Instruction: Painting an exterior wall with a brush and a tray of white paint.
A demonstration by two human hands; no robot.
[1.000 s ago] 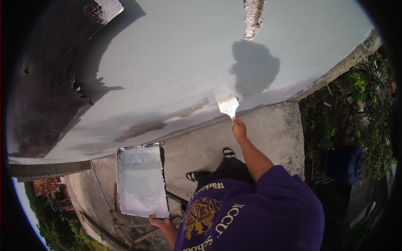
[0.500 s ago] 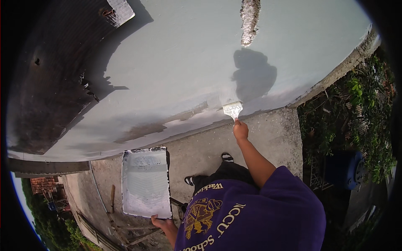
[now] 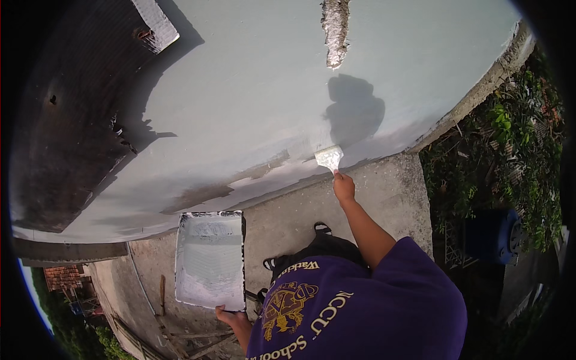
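My right hand [image 3: 344, 186] is closed round the handle of a wide paintbrush [image 3: 329, 158], whose bristles touch the lower part of a pale grey-green wall [image 3: 252, 84]. Bare grey patches and lighter streaks show on the wall left of the brush. At the lower left, my left hand [image 3: 230, 315] grips the near edge of a paint tray [image 3: 210, 264]. Pale paint coats the tray's inside, and dark smears mark its rim. Most of the left hand's fingers are hidden beneath the tray.
I stand on a concrete ledge [image 3: 384, 192] at the wall's foot. Past its right edge lie green plants [image 3: 501, 126] and a blue barrel [image 3: 495, 237] lower down. A rusty corrugated sheet [image 3: 72, 108] overhangs at upper left. Wooden poles [image 3: 162, 294] lie near the tray.
The brush has moved slightly down along the wall in my right hand. My view has shifted a little, while the tray stays in my left hand.
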